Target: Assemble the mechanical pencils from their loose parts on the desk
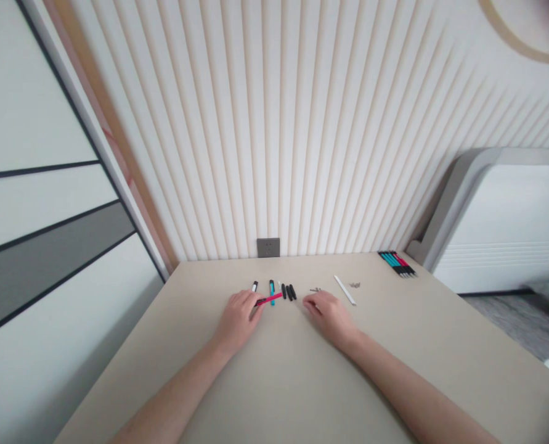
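One pink barrel point(272, 299) sits pinched by the left hand point(237, 317), free end between two and three o'clock. The right hand point(332, 316) curls its fingers; whether they grip anything, I cannot tell. Beyond, at their ten o'clock, three black pieces point(289, 292) lie nearer them, axes eleven-to-five.

The table's point(274, 382) near edge and both forearms point(177, 388) are cut off below. Small grey pieces point(355, 285) near its far edge are too tiny to identify; the right hand's point(329, 314) grip is unclear.

Pink-and-black pen tube point(270, 299), slightly tilted, in left hand point(241, 314)
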Demonstrator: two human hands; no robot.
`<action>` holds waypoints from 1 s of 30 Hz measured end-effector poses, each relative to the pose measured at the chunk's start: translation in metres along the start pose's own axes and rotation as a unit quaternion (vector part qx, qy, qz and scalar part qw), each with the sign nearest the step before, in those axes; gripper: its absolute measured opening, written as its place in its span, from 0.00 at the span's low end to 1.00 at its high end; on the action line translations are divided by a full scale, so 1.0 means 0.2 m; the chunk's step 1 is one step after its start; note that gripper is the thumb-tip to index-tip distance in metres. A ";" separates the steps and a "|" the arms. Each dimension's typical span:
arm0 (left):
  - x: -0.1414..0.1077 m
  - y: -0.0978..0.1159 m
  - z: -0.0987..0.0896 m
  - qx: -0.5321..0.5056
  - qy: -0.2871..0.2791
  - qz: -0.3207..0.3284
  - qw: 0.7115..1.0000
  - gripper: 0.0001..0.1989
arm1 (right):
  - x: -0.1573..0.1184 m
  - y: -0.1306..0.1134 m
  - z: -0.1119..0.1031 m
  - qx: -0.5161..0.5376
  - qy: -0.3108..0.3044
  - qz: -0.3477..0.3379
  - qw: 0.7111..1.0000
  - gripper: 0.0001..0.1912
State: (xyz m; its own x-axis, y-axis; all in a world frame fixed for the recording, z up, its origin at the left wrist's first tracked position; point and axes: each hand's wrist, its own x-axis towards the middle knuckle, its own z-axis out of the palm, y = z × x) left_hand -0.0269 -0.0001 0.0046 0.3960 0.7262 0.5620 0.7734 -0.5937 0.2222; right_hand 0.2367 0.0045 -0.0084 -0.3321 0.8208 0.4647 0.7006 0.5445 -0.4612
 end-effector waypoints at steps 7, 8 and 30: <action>0.00 0.01 -0.01 -0.014 -0.030 0.011 0.999 0.05 | 0.02 -0.02 0.02 0.162 0.080 0.133 0.974 0.17; 0.00 0.01 -0.01 -0.016 -0.036 0.013 0.999 0.06 | 0.02 -0.03 0.02 0.176 0.073 0.133 0.973 0.16; 0.01 0.05 -0.02 -0.056 -0.040 0.068 0.995 0.06 | 0.00 -0.13 0.03 0.326 0.007 0.195 0.925 0.12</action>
State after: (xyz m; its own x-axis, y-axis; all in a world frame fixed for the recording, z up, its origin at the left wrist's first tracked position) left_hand -0.0214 -0.0061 0.0114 0.5344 0.6592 0.5291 0.6515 -0.7200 0.2390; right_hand 0.2136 -0.0085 -0.0011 -0.1231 0.9771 0.1737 0.2336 0.1986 -0.9518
